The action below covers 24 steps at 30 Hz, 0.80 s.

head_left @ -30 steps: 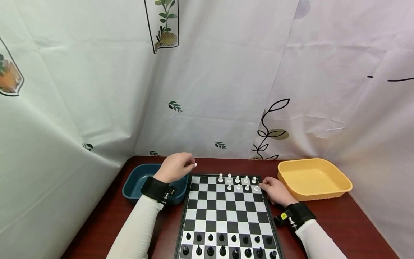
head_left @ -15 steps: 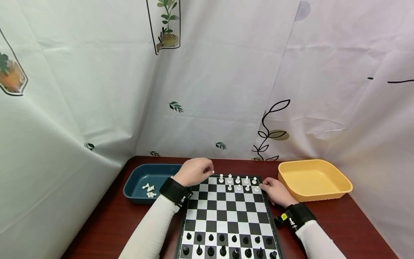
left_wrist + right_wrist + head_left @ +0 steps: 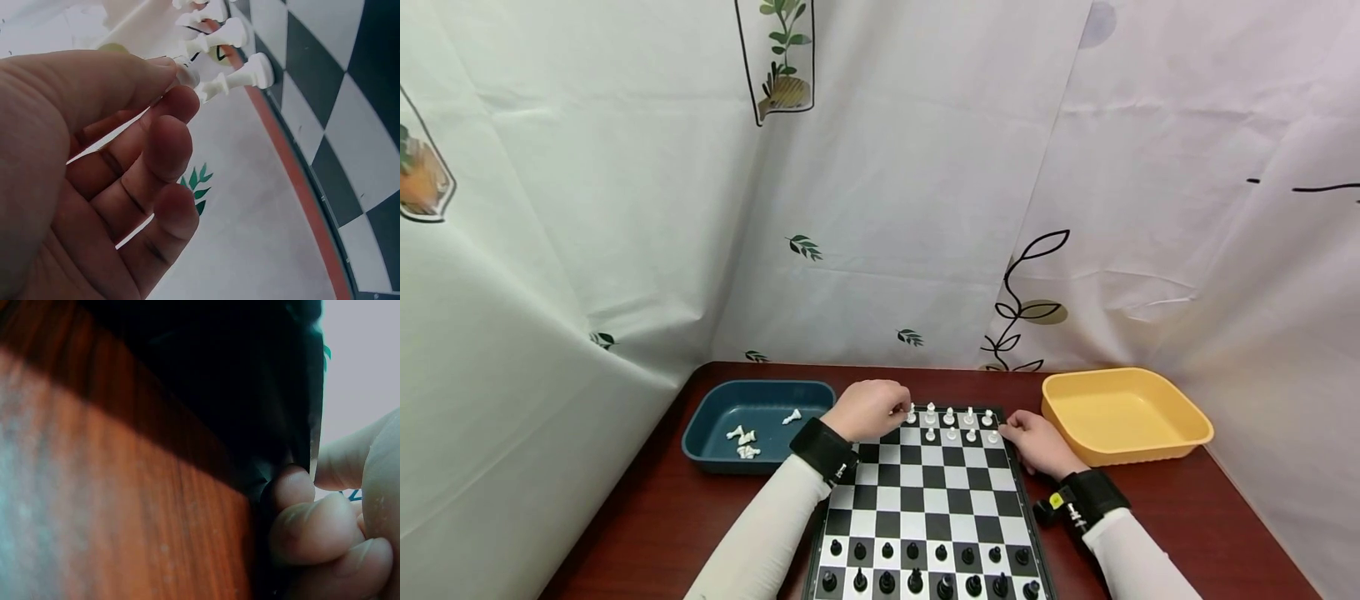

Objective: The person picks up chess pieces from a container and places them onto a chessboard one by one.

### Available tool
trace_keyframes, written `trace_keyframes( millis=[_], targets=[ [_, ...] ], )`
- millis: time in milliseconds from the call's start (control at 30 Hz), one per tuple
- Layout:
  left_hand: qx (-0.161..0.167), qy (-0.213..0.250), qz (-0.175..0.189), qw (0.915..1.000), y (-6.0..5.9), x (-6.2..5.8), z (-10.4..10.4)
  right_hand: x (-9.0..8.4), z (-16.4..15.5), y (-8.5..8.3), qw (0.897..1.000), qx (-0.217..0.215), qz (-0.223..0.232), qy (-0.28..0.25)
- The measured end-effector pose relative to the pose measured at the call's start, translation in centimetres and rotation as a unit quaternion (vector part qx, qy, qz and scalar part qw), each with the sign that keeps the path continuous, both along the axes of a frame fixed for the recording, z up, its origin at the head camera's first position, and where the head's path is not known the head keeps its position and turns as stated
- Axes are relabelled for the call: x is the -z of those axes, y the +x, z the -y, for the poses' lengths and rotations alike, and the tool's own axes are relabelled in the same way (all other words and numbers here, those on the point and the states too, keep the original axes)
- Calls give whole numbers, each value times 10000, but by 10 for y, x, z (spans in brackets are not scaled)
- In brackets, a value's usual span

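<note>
At the far left part of the chessboard (image 3: 925, 477), my left hand (image 3: 871, 410) pinches a small white chess piece (image 3: 187, 71) between thumb and index finger. The fingers cover most of that piece. Just right of these fingertips stand several white chess pieces (image 3: 949, 417) in the far row, with white pawns (image 3: 952, 434) in front of them. My right hand (image 3: 1041, 442) grips the board's right edge near the far corner. In the right wrist view, its thumb lies on one side of the dark edge and the curled fingers (image 3: 319, 528) on the other.
Left of the board sits a teal tub (image 3: 760, 383) with several loose white pieces (image 3: 747, 452) lying in it. A yellow tub (image 3: 1127, 421) is at the right. Two rows of black pieces (image 3: 916, 581) line the near side. A patterned white cloth (image 3: 910, 208) hangs behind the table.
The left hand has moved right, from beside the teal tub to over the board's far side, with the white chess piece. The tub's contents now show. The right hand has stayed in place.
</note>
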State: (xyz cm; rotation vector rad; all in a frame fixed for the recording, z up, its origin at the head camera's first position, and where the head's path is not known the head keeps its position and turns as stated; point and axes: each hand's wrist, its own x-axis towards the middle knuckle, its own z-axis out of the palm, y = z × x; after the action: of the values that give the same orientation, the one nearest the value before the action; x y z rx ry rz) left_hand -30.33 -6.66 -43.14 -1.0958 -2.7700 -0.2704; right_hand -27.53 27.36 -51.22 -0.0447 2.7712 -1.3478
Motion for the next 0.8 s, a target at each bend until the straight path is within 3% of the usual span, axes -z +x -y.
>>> trace_keyframes(
  millis=[167,300,800],
  targets=[
    [126,-19,-35,9999,-1,7,-3,-1,0,0,10000,-4,14,-18],
    [200,-33,145,9997,0,11,-6,-2,0,0,10000,7,49,-35],
    [149,-211,392,9989,-1,22,-13,-3,0,1,10000,-2,66,-2]
  ],
)
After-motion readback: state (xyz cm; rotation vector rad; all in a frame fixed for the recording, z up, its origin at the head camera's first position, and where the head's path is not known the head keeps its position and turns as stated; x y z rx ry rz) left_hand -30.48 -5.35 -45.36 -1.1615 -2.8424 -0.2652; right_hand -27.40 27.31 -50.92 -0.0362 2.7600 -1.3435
